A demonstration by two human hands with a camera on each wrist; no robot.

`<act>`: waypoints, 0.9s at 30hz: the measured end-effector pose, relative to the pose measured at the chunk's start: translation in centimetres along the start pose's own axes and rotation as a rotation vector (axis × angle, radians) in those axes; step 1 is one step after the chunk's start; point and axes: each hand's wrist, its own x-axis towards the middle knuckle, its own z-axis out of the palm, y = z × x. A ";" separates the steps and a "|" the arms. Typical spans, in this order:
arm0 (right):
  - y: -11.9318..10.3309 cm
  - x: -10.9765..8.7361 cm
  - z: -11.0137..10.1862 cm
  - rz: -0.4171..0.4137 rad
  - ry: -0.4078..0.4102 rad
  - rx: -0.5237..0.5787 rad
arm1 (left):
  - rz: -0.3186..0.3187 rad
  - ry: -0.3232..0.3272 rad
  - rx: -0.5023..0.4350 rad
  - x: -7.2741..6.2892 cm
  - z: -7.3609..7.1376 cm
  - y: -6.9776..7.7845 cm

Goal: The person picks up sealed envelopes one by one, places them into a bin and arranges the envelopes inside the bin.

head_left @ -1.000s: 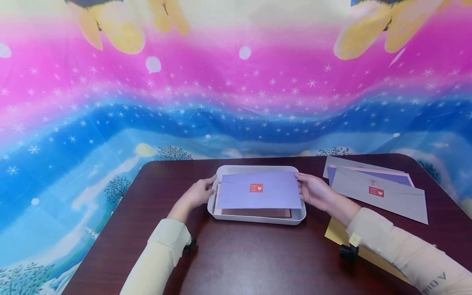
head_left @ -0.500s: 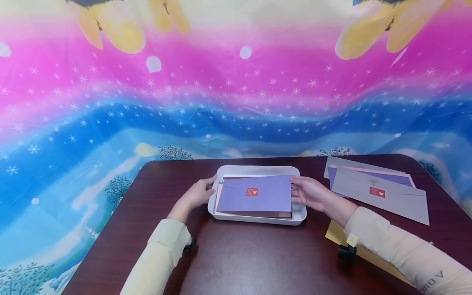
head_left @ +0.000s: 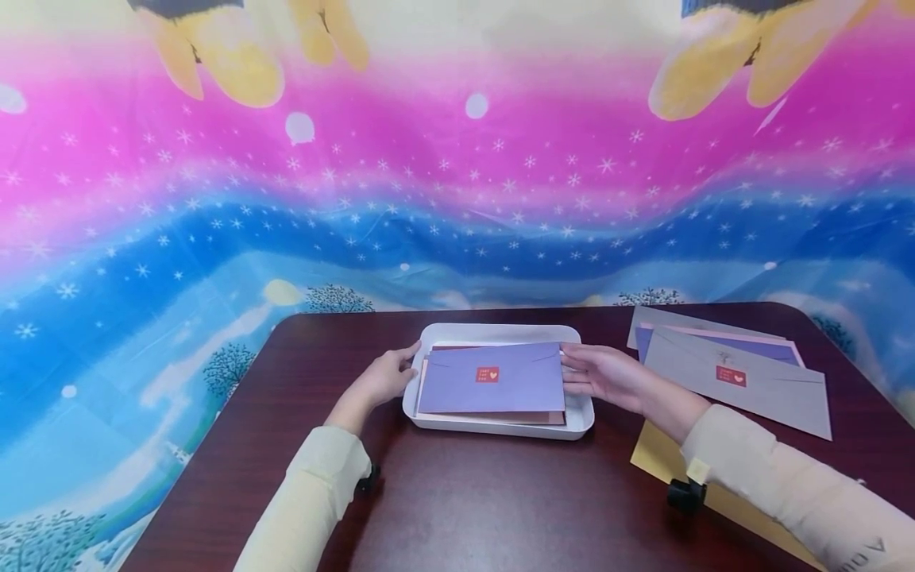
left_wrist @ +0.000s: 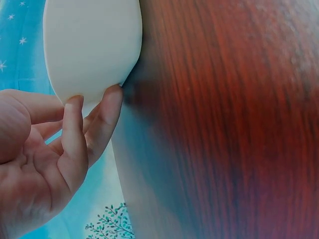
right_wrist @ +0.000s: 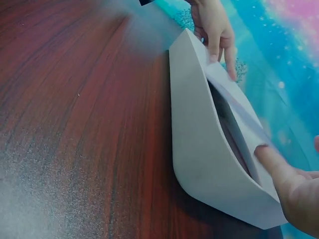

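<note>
In the head view a white tray holds a stack of envelopes. On top lies a purple envelope with a red heart sticker, its right end a little raised over a pink-brown one. My left hand holds the tray's left end; in the left wrist view its fingertips are at the tray wall. My right hand pinches the purple envelope's right edge, the thumb near its far corner and the other fingertips hidden behind the edge. The right wrist view shows the thumb on the envelope.
Several envelopes lie fanned at the table's right, a grey one with a red sticker on top. A yellow envelope lies partly under the right forearm. A patterned cloth hangs behind the dark wooden table.
The purple envelope has moved left and down onto the stack, with my right hand following it over the tray's right end. My left hand has stayed at the tray.
</note>
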 end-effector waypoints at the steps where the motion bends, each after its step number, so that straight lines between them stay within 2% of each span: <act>1: -0.1 -0.1 0.0 -0.001 -0.003 0.000 | -0.002 -0.001 -0.002 0.0 0.0 0.0; 8: -0.9 -0.8 -0.2 -0.018 -0.030 0.013 | -0.011 0.000 0.006 0.0 0.0 0.2; 17: -0.8 -1.2 -0.8 -0.038 -0.053 -0.011 | -0.011 -0.006 0.020 0.1 0.1 0.0; 27: -2.1 -2.1 -2.0 -0.122 -0.086 -0.083 | -0.011 -0.008 0.034 0.0 0.0 0.1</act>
